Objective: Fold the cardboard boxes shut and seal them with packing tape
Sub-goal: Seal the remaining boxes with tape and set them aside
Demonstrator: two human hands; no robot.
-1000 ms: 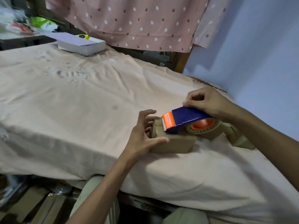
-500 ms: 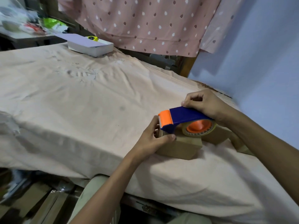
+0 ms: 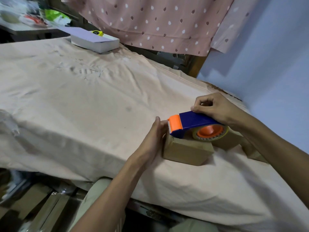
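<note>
Head view, one entry per item.

1. Cardboard box (image 3: 185, 152): small, brown, flaps folded down, lying at 4 o'clock of the frame on the cloth-covered tabletop (image 3: 83, 104), near its front edge. Its long axis runs from 10 o'clock to 4 o'clock.

2. Tape dispenser (image 3: 195, 125): blue body, orange cutter end, orange hub carrying a clear tape roll. It sits on top of the box, long axis along the box, cutter end pointing to 9 o'clock and hanging over the box's left end.

3. Your right hand (image 3: 215, 108): grip closed over the dispenser's rear top, fingers curled, thumb along the blue cover.

4. Your left hand (image 3: 154, 137): laid against the box's left end just under the cutter, thumb up beside the orange part; the fingers are hidden behind the box end, so I cannot tell how far this grip is closed.

5. More cardboard boxes (image 3: 229, 140): touching the first box at its 2 o'clock, partly under your right forearm.

6. White box (image 3: 95, 41): at 11 o'clock on the far tabletop edge, well apart, a yellow tape measure (image 3: 97, 33) behind it.

7. Spotted pink cloth (image 3: 158, 22): hanging at 12 o'clock.
</note>
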